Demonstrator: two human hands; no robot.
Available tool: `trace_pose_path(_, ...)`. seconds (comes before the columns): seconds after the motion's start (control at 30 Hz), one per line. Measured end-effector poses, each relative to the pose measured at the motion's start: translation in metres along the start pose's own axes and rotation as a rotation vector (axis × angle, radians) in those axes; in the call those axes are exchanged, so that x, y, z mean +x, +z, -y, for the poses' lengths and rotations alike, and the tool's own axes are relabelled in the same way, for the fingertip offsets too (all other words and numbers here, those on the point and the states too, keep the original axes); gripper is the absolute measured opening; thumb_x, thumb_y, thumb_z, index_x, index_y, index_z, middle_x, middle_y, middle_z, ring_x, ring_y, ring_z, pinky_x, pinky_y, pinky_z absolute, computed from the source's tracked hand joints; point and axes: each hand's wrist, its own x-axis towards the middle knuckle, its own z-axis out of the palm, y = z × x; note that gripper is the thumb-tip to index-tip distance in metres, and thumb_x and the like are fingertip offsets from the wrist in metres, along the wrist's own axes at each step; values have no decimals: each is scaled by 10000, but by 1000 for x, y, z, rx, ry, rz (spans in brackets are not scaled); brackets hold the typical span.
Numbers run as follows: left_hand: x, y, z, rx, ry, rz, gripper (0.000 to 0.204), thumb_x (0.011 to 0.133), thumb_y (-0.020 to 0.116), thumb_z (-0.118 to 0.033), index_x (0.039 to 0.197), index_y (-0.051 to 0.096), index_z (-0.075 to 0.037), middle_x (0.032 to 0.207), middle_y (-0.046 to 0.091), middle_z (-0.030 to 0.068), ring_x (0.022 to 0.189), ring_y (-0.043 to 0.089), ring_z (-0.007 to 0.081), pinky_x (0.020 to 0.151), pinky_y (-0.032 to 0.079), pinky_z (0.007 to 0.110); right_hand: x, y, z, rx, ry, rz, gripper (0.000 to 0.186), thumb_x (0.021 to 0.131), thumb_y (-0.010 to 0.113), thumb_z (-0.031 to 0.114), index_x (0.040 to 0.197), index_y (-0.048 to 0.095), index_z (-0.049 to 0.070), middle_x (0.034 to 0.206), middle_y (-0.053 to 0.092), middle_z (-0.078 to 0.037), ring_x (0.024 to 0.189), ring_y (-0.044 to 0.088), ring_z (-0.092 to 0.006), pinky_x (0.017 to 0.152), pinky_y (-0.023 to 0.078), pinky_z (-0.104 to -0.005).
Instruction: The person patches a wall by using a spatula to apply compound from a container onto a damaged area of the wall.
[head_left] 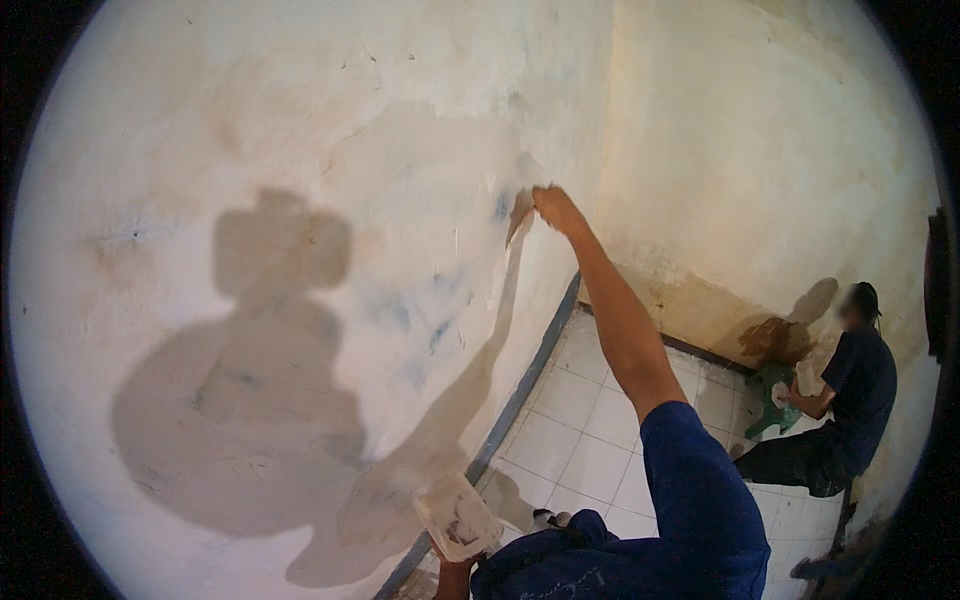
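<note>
My right arm [625,330] stretches far out to the wall [400,230] in front of me. At its end my right hand [556,208] is closed on a small flat scraper [519,215], its blade against the plaster near the corner. The blade blends with the hand's shadow, so its outline is hard to make out. Low in the view, my left hand [452,578] holds a clear rectangular plastic tub [458,518] from below, close to the wall. Some pale stuff with a darker smear lies inside it. The tub hides most of my left fingers.
Blue-grey smudges, brown stains and scratches mark the wall, with my large shadow [260,410] across it. A dark skirting strip [520,400] borders the white tiled floor [570,450]. At right a co-worker [850,390] sits low by a green plastic stool [770,400], holding a pale container.
</note>
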Motion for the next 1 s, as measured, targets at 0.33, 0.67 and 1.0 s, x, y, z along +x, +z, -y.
trace_pose_path(0.33, 5, 10, 8, -11, -19, 8, 754, 818, 521, -484, 1452, 281, -156, 1441, 376, 89, 1314, 376, 278, 1083, 296, 491, -18, -170, 95, 698, -9, -197, 266, 802, 492, 320, 647, 441, 110, 546, 375, 13, 437, 297, -111, 394, 252, -302)
trace_pose_path(0.67, 3, 8, 8, -32, -6, 40, 739, 850, 466, -518, 1464, 262, -161, 1469, 346, 84, 1341, 346, 285, 1103, 267, 499, -55, -2, 43, 258, 259, 8, 402, 876, 431, 276, 885, 628, -74, 994, 636, -298, 1001, 596, -452, 916, 458, -471)
trace_pose_path(1.0, 0, 0, 9, -53, -15, 80, 728, 882, 410, -553, 1476, 243, -166, 1498, 315, 79, 1367, 316, 291, 1124, 238, 506, -56, -150, 142, 659, -14, -338, 264, 794, 472, 288, 644, 472, 71, 583, 405, -12, 506, 352, -127, 454, 304, -313)
